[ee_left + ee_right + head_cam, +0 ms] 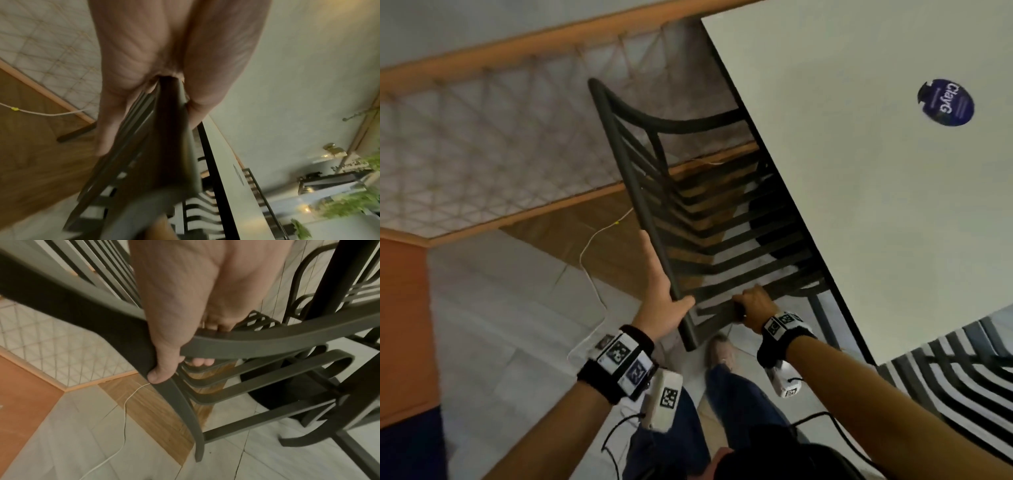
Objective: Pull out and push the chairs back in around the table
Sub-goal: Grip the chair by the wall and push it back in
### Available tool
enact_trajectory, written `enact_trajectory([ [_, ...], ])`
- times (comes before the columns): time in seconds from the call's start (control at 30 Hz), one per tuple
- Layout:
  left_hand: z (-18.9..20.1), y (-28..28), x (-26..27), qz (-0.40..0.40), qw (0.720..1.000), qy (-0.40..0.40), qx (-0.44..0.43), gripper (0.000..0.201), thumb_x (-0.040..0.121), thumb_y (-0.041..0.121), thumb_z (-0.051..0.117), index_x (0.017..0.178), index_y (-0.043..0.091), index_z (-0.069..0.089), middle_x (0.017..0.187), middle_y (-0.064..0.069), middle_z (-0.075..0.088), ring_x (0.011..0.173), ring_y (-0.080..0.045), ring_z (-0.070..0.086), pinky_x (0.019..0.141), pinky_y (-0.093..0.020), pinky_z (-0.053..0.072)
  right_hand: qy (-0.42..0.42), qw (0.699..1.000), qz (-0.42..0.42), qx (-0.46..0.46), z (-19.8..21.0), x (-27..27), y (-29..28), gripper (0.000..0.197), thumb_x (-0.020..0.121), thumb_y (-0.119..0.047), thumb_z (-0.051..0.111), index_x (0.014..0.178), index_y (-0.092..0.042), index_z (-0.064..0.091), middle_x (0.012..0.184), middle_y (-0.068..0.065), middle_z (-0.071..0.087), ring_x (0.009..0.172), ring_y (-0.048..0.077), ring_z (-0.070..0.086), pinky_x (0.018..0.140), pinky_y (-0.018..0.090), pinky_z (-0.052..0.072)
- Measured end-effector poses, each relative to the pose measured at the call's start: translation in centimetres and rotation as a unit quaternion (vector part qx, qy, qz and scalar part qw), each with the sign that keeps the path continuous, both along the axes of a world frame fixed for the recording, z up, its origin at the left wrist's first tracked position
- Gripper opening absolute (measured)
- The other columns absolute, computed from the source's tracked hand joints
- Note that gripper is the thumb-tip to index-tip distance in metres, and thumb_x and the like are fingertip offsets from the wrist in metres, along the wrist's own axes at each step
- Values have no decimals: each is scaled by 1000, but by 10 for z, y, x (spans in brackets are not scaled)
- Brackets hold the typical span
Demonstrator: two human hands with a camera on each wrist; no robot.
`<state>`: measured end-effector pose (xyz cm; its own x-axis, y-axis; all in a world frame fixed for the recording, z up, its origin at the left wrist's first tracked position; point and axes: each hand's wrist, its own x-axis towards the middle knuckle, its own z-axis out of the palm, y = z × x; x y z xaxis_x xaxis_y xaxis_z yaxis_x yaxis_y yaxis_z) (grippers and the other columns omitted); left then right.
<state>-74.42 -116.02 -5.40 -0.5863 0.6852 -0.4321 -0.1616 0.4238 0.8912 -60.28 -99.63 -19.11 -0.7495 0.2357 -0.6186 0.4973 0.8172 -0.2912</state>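
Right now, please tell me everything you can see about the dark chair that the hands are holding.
The chair is dark, apparently painted metal, with a rounded top rail, a back of parallel slats, a slatted seat and curved armrests. Its seat lies partly under the edge of the white table. The left hand grips the top rail near its end, thumb on one side, fingers on the other. The right hand curls around the armrest by the back's corner. A leg shows above the tiled floor; whether it touches is unclear.

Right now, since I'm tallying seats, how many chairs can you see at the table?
2. One chair at the table's left edge, gripped by the left hand and right hand; a second chair at lower right, partly out of view. Others may be hidden.
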Motion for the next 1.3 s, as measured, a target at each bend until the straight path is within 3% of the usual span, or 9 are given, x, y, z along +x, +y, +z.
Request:
enact_trajectory([
  [0.23,9,6,27,7,999,40,-18,117,81,-15,54,142,51,-21,162,9,-10,146,0,2,116,-31,9,-18,1000,-4,11,-22,-11,9,15,84,-33,62,93,-24,70,97,0,69,98,23,60,103,41,38],
  [0.47,8,13,-9,-13,999,49,-19,121,77,-15,55,140,58,-18,162,13,-10,151,-12,3,115,-50,34,-15,1000,5,4,-14,-41,14,9,84,-24,61,80,-20,68,77,-5,60,90,22,63,100,42,32],
  [0.63,11,5,20,-17,999,27,-35,115,81,-13,55,145,49,-16,158,18,-8,118,41,5,111,-24,10,3,999,-28,-21,-16,-14,8,10,88,-30,59,89,-22,65,90,-3,63,97,19,58,107,42,27],
  [0.73,9,6,19,-15,999,34,-35,114,80,-13,56,145,50,-14,151,24,-4,131,25,1,113,-28,7,-18,999,-11,-27,-12,-16,12,8,87,-30,59,86,-24,65,83,-8,57,91,17,57,106,43,28],
  [0.9,10,9,9,-7,999,39,-30,117,81,-13,57,141,59,-12,161,11,-4,142,-1,8,105,-25,40,-15,1000,11,-6,-6,-26,12,7,86,-25,60,81,-22,64,81,-4,58,93,22,61,101,42,34],
  [1.0,10,2,17,-3,999,36,-26,116,80,-10,60,140,61,-10,162,12,-3,149,-11,5,117,-53,28,26,1000,10,2,-5,-13,9,7,84,-23,62,89,-19,61,95,3,64,102,26,57,103,43,37],
  [1.07,10,-1,28,9,998,40,-36,113,82,-7,61,142,58,-8,162,9,1,145,-5,7,119,-54,19,58,998,-6,13,-4,2,8,34,79,-21,66,111,-15,56,116,8,61,113,29,54,108,45,35],
  [1.2,17,-5,58,65,995,54,-49,102,84,-8,57,147,51,3,161,8,9,146,-15,19,119,-47,23,70,997,-19,14,5,44,2,83,79,-4,62,149,-14,19,159,10,19,148,29,16,119,46,16],
  [1.3,22,-14,84,86,994,47,-53,99,84,-8,57,150,44,4,161,3,10,144,-14,22,118,-44,28,53,998,-19,8,17,90,-1,91,80,-1,59,153,-18,6,163,7,1,149,27,12,119,43,23],
])
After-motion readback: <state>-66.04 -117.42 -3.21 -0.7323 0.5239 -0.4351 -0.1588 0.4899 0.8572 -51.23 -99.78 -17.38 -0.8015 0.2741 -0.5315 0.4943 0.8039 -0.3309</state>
